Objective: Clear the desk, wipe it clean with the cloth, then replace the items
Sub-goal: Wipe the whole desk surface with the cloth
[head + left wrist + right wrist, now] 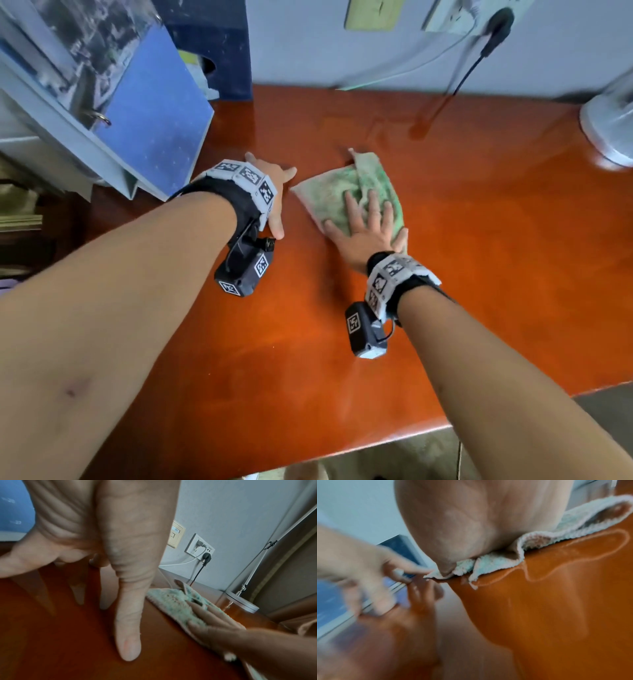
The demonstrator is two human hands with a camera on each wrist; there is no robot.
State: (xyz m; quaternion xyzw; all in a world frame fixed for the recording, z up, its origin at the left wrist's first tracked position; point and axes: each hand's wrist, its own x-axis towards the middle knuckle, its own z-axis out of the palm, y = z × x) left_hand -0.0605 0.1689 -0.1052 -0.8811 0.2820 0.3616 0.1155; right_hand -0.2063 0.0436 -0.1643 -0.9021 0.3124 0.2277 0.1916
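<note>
Right hand (368, 228) flat on green cloth (339, 186); left hand (274, 192) on desk (479, 240).
</note>
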